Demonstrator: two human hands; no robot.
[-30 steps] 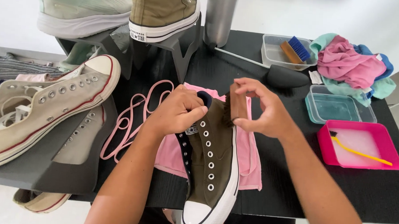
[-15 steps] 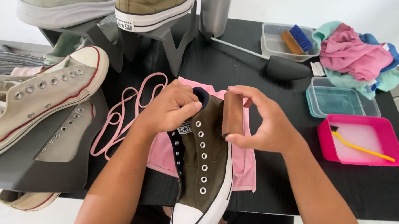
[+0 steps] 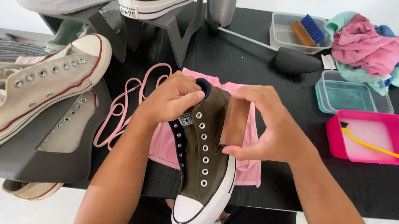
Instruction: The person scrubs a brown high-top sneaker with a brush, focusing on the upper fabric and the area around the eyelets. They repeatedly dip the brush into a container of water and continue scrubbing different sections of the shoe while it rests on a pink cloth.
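An olive high-top sneaker [image 3: 205, 169] without laces lies toe toward me on a pink cloth [image 3: 165, 141]. My left hand [image 3: 173, 100] grips the sneaker's collar and tongue at its far end. My right hand [image 3: 269, 127] holds a wooden-backed brush [image 3: 234, 122] flat against the sneaker's right side, near the eyelets.
Pink laces [image 3: 124, 107] lie left of the cloth. A cream sneaker [image 3: 41, 84] rests on a grey stand at left. At right are a pink tray [image 3: 366, 137] with a yellow toothbrush, a clear tub [image 3: 352, 93], a brush tub [image 3: 299, 34], rags [image 3: 370, 45] and a black shoe tree [image 3: 294, 60].
My right hand has slid the brush down the sneaker's side toward me. The view has tilted down slightly. My left hand keeps its grip on the collar.
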